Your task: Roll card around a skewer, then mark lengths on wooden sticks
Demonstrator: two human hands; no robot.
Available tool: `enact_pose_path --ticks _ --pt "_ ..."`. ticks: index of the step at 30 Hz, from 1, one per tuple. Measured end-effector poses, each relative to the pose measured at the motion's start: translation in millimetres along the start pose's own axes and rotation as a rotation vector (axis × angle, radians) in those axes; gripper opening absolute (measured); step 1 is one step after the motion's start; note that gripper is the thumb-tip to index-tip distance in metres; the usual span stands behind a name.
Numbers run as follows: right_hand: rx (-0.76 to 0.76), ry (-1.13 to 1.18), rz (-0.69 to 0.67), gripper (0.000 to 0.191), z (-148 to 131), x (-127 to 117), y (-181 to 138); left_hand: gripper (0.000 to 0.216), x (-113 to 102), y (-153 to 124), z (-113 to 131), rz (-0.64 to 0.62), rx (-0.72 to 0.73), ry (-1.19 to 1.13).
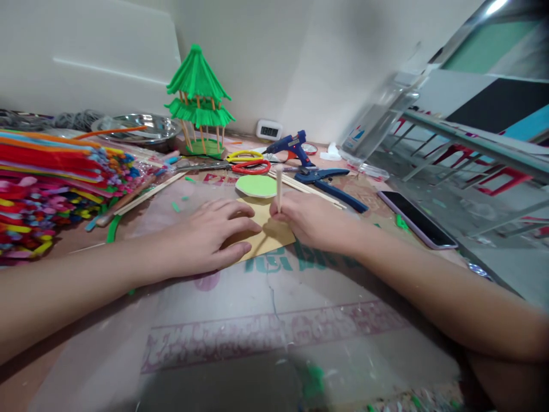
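Note:
In the head view my right hand [309,220] is closed round a thin wooden stick [279,186], held upright over a square of yellow sandpaper-like sheet [274,237]. Whether the stick's lower end touches the sheet is hidden by my fingers. My left hand [223,232] lies on the sheet's left part with its fingers spread. Just beyond the sheet is a light green disc [257,186] with a pale edge. Behind it stands a small green-roofed pavilion model [199,103] with wooden posts on a green base.
Behind my hands lie scissors [251,166], a blue glue gun [291,146], blue-handled pliers [334,186] and loose sticks [309,186]. Bundled pipe cleaners [55,189] fill the left side, near a metal bowl [141,129]. A phone [418,220] lies at the right edge; a small clock [269,130] stands behind.

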State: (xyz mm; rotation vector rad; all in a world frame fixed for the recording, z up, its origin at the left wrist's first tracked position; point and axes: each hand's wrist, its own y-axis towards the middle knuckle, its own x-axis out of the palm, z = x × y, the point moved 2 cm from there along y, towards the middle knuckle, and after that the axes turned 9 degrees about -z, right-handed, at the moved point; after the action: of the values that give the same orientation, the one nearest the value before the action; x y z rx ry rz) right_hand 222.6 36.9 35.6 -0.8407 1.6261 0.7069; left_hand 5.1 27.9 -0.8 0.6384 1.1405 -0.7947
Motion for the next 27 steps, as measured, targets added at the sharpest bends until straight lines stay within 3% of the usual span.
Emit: enact_pose_path --ticks 3,7,11,15,27 --pt "-0.084 0.089 -0.032 0.016 -2.7 1.2 -0.3 0.035 0.1 0.3 0.5 -0.001 0.011 0.006" --pt "-0.009 0.01 0.051 0.016 4.8 2.1 -0.8 0.035 -0.6 0.7 0.3 0.009 0.0 0.005" --pt "-0.108 0.102 0.049 0.013 7.4 6.0 -0.4 0.035 -0.5 0.7 0.0 0.001 0.023 0.006" --pt "-0.065 0.074 0.115 0.014 9.7 6.8 -0.6 0.035 -0.1 0.3 -1.1 0.006 0.008 0.006" --pt "-0.081 0.075 0.032 0.015 6.4 6.2 0.3 0.034 -0.8 0.0 -0.9 0.007 0.036 0.008"
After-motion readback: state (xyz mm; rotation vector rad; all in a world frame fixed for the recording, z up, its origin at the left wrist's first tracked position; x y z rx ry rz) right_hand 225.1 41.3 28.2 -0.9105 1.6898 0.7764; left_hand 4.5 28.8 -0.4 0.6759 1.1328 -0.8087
